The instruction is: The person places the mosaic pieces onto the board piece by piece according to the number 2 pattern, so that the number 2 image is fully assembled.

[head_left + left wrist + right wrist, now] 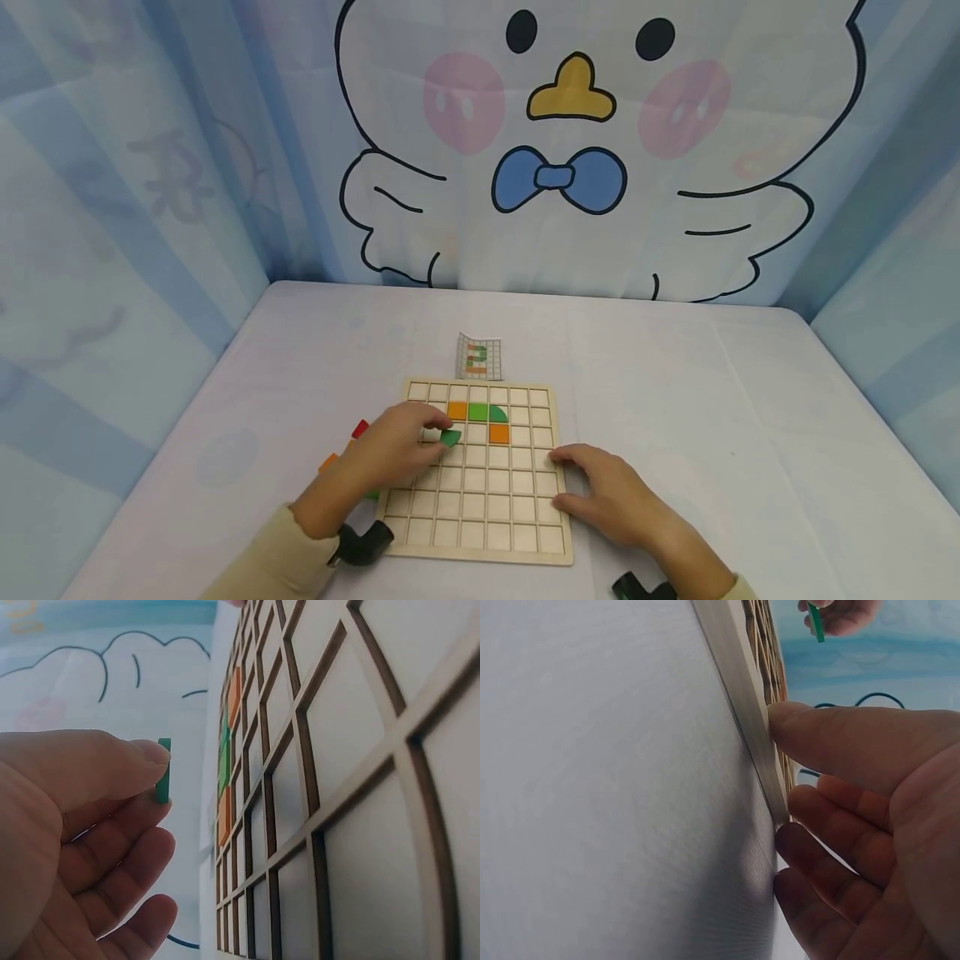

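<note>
Between thumb and fingertips my left hand [401,442] pinches a dark green tile [450,437] with a curved edge, over the upper left of a wooden grid board [474,554]. The left wrist view shows this green tile [163,771] edge-on, apart from the board. An orange square [457,410], a light green square [477,412] and a dark green quarter-round tile [498,413] sit in a row in the grid. Another orange square [498,433] lies below the quarter-round one. My right hand [611,492] rests its thumb and fingertips at the board's right edge, fingers loosely bent.
Behind the board stands a small creased pattern card [480,358] printed with a grid and coloured shapes. Left of the board, partly hidden by my left arm, lie loose tiles, among them a red one [360,428] and an orange one [327,462]. A printed curtain [555,242] hangs behind the table.
</note>
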Motion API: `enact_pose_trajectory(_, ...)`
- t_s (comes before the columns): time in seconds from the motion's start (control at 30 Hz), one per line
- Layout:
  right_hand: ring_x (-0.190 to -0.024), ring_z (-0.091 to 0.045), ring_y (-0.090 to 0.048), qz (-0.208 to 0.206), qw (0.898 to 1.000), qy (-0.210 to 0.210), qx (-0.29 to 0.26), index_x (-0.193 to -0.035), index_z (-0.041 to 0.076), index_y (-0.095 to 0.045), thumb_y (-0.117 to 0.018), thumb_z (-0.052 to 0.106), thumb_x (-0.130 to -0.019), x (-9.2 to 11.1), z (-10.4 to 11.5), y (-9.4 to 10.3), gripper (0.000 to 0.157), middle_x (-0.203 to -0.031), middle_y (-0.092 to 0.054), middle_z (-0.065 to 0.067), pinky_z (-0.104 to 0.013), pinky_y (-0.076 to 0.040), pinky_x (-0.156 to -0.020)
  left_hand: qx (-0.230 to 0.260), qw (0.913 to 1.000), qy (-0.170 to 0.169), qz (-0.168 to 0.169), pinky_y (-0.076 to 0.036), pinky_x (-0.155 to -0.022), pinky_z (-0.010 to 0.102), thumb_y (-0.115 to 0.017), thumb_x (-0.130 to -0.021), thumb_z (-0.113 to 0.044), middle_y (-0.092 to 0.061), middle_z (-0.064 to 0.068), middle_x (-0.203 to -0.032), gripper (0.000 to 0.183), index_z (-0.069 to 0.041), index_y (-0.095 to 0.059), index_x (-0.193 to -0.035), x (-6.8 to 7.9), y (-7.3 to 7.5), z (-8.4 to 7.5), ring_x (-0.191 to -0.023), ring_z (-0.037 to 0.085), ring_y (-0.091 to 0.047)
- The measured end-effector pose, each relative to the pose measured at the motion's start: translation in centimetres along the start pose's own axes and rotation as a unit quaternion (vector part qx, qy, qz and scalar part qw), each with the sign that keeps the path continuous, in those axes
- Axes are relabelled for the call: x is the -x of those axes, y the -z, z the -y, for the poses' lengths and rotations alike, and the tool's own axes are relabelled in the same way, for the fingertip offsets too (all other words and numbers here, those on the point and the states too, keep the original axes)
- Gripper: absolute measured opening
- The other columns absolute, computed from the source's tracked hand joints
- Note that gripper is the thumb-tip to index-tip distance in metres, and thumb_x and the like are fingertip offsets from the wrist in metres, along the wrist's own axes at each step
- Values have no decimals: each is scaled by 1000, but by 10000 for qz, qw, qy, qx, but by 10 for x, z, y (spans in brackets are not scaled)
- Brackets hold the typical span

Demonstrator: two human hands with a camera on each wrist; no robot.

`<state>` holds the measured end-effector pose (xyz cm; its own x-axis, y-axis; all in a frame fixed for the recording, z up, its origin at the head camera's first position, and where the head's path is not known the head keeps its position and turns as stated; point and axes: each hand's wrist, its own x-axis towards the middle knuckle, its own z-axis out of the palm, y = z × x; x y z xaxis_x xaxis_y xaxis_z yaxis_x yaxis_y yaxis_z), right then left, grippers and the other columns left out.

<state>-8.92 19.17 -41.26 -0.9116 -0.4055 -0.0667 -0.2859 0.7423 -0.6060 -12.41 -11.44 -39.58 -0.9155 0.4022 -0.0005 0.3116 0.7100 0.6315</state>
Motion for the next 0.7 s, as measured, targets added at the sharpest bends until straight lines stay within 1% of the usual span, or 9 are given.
enact_pose_trajectory(0.13,-126,-30,-55,8,10000,-14,12,-128,8,-62,-78,25,-87,0,0,0,47,-130,-62,-3,-52,-41,-105,-64,9999,-58,63,-52,-91,43,-74,-89,-9,-68,1,-107,19,-6,-72,-108,-1,-2,-4,-103,23,-62)
enact_pose_trajectory(0.33,-126,-29,-55,8,10000,-5,27,-128,8,-63,-78,24,-87,0,1,0,47,-129,-62,-3,-52,-41,-105,41,9999,-43,159,-52,-92,45,-74,-90,-10,-69,4,-109,20,-5,-72,-109,-3,-6,-8,-105,25,-63)
enact_pose_trajectory(0.53,-126,-30,-55,-1,10000,-39,22,-128,8,-63,-78,23,-87,0,2,0,47,-130,-62,-4,-52,-41,-105,42,9995,-31,300,-53,-91,44,-74,-91,-14,-68,5,-109,22,-6,-72,-112,-5,-10,-12,-105,24,-62)
enact_pose_trajectory(0.7,-126,-30,-55,6,10000,-83,3,-128,8,-63,-78,24,-87,0,3,0,47,-130,-62,-4,-53,-41,-105,59,9994,-128,322,-52,-91,43,-74,-91,-14,-69,3,-107,20,-7,-72,-109,-6,-14,-14,-104,23,-62)
